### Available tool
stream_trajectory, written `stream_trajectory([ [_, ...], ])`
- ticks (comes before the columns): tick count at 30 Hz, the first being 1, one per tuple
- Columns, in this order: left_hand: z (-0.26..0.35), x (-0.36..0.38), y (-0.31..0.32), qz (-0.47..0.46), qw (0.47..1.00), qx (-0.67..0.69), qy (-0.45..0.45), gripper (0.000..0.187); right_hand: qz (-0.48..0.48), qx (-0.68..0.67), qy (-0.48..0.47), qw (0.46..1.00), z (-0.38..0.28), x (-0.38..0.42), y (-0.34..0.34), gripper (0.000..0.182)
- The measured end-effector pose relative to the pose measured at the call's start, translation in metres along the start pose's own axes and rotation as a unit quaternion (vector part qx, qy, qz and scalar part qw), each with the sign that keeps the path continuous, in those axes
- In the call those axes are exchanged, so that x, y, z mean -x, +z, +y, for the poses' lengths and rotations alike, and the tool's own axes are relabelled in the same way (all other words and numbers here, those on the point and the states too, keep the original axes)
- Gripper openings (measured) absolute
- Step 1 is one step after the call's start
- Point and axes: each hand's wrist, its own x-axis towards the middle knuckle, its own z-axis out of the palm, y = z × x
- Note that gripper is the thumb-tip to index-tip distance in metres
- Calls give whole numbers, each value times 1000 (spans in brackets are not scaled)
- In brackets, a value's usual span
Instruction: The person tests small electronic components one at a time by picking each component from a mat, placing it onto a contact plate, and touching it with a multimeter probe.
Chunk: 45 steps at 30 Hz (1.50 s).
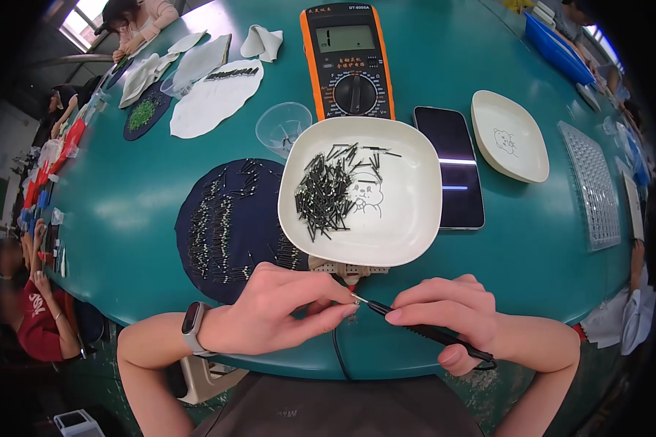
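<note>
My right hand (pixel 444 317) grips a black multimeter probe (pixel 434 333), its metal tip aimed left. Thumb and forefinger of my left hand (pixel 284 306) pinch together at that tip; what lies between them is too small to make out. Just beyond my hands stands a cream square bowl (pixel 408 211) with a cartoon drawing inside. Many small black rod-like parts (pixel 324 191) with pale ends are heaped on its left side. Behind the bowl, an orange and black digital multimeter (pixel 353 73) shows a "1" at the left of its display.
Rows of similar parts lie on a dark round cloth (pixel 197 197) at left. Around the bowl are a clear cup (pixel 284 125), a phone (pixel 448 138) and a second cream dish (pixel 521 138). A clear multi-well tray (pixel 594 186) stands at right. Other people sit around the green table (pixel 124 240).
</note>
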Motion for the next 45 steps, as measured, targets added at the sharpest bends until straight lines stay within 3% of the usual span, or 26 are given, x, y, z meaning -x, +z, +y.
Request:
stream_trajectory([
  [20,-5,1,-3,-22,999,38,-8,18,-9,0,5,1000,0,4,0,52],
  [28,-1,-1,-4,-23,1000,21,-1,15,55,-24,-33,998,4,3,9,55],
  [34,10,6,4,-36,990,-64,118,14,4,197,-133,971,-13,-6,10,29],
  [36,10,9,7,-49,987,-80,132,15,13,275,-168,947,-7,-5,20,31],
  [45,4,11,14,-52,990,-41,126,12,-11,298,-146,943,-9,-2,19,31],
])
